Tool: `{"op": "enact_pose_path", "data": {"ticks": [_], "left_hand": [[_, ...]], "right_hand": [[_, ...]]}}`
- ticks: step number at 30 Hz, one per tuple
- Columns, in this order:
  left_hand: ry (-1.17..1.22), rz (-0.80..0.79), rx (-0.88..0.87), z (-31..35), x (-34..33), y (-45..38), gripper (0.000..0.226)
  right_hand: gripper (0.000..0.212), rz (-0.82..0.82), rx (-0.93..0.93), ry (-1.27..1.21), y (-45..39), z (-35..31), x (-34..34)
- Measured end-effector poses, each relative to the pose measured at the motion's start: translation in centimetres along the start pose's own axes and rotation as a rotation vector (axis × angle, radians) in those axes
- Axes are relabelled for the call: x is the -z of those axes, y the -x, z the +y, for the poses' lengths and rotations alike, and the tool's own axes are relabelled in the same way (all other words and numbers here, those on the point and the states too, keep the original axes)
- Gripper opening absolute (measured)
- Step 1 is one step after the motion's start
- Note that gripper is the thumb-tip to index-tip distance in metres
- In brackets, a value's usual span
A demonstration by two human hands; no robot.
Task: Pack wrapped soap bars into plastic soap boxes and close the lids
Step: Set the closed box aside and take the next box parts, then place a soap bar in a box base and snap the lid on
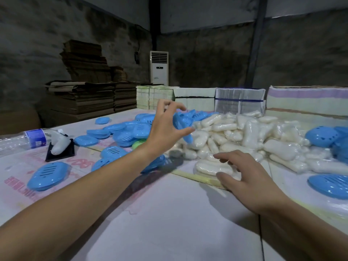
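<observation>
Head view, single frame. Left hand [165,122] is raised at centre frame, fingers spread and slightly curled, thumb out to the right. An open blue soap box [181,125] sits just behind the palm and fingers; whether any finger actually touches it cannot be told (the box is blurred and partly covered by the hand).

Right hand [243,173] is low, right of centre, palm down, fingers spread. Its fingertips [219,156] lie on the near edge of the pile of wrapped soap bars [252,132], over one wrapped bar [209,167] at the pile's front. No pinch is visible.

The pile fills the centre right of the frame, white bars in clear film, heaped on the table [169,213]. Loose blue box halves [120,132] lie scattered across the left and centre, with one blue shell [48,176] apart at lower left. More blue shells [327,136] sit at the right edge, and one [328,185] lies below them.

Other items: a clear plastic bottle [24,140] on its side at far left, a white handheld device [60,144] resting on a black slab just right of it. Along the table's far edge stand bundled paper stacks [239,98]. Flat cardboard stacks [84,87] at upper left; a white floor air conditioner [159,67] against the back wall.
</observation>
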State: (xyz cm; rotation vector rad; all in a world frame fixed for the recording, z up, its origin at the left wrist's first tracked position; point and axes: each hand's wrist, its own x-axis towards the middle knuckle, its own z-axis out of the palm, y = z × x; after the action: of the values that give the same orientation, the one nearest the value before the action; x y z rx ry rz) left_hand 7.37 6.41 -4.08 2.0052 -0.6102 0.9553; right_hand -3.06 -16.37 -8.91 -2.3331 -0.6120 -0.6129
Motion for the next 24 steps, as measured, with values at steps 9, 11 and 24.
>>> {"op": "enact_pose_path", "data": {"ticks": [9, 11, 24], "left_hand": [[0.44, -0.217, 0.14, 6.2, -8.1, 2.8, 0.044], [0.389, -0.365, 0.128, 5.2, -8.7, 4.1, 0.045], [0.134, -0.594, -0.074, 6.1, -6.8, 4.6, 0.004]], "right_hand": [[0.011, 0.387, -0.426, -0.364, -0.3, 3.4, 3.6], [0.013, 0.289, -0.45, -0.34, -0.3, 4.1, 3.4], [0.028, 0.501, -0.395, -0.234, -0.7, 5.2, 4.8]]}}
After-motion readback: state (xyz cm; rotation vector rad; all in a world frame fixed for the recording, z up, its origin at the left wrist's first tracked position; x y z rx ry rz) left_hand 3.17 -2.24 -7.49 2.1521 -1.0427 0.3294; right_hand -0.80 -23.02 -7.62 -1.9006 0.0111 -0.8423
